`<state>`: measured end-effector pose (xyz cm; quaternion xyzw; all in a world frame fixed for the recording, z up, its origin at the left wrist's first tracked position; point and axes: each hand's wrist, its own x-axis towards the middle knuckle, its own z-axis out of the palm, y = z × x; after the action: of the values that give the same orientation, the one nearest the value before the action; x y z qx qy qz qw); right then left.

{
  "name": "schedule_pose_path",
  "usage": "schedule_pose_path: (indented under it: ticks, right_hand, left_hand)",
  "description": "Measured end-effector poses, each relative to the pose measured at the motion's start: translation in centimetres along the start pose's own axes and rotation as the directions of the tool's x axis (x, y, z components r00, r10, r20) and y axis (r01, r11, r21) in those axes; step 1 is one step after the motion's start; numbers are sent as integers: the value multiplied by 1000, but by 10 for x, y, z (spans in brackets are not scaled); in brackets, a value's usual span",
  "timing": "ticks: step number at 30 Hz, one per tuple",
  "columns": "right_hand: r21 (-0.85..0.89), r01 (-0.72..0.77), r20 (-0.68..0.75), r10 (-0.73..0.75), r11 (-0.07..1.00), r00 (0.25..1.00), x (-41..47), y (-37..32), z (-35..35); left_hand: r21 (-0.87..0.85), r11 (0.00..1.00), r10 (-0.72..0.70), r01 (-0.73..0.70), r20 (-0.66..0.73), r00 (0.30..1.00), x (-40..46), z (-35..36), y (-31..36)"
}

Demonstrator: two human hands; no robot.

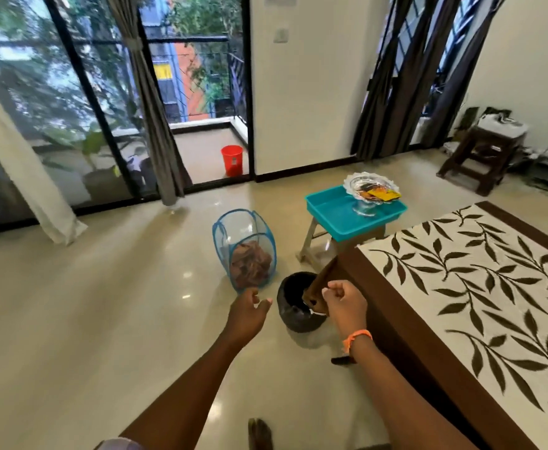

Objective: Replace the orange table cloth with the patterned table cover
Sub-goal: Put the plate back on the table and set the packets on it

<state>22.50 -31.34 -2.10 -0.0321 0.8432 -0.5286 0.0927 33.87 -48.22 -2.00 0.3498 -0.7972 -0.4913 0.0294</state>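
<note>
**Stool, tray and bucket share a tiled living room**

A teal tray (331,211) sat on a small stool (311,243), carrying a glass pedestal bowl (368,190). Just beside the stool stood a blue mesh hamper (220,235), and near it a dark round pot (298,316) rested on the glossy floor (104,303). A red bucket (232,159) stood beyond the glass doors (71,108), and a dark wooden stool (480,157) by the far wall.

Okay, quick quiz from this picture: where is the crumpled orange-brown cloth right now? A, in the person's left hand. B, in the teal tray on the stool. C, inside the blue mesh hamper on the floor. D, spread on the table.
C: the crumpled orange-brown cloth sits at the bottom of the blue mesh hamper on the floor, while the patterned table cover lies on the table.
</note>
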Motion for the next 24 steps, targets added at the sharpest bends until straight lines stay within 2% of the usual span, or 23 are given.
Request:
schedule_pose_path:
  ticks: [6, 9, 12, 14, 19, 24]
  right_hand:
    - [42, -95, -68, 98, 995, 993, 140, -48, 22]
    - [111, -155, -147, 171, 982, 974, 204, -55, 32]
    - [209, -254, -150, 288, 944, 946, 265, -54, 37]
    - [326, -316, -146, 377, 891, 915, 308, -53, 41]
    - [519, -409, -130, 542, 751, 830, 383, -51, 54]
    - [665, -472, -111, 701, 579, 705, 468, -56, 59]
  left_hand:
    - [10, 999, 30, -31, 66, 997, 150, -10, 67]
    - [51, 998, 37, -40, 66, 997, 228, 1, 91]
    - [48, 996, 71, -80, 164, 984, 297, 16, 114]
    - [9, 999, 49, -53, 265, 963, 352, 31, 124]
    - [-63, 995, -48, 78, 384, 922, 467, 81, 133]
    - [-117, 977, -95, 178, 508, 856, 553, 117, 199]
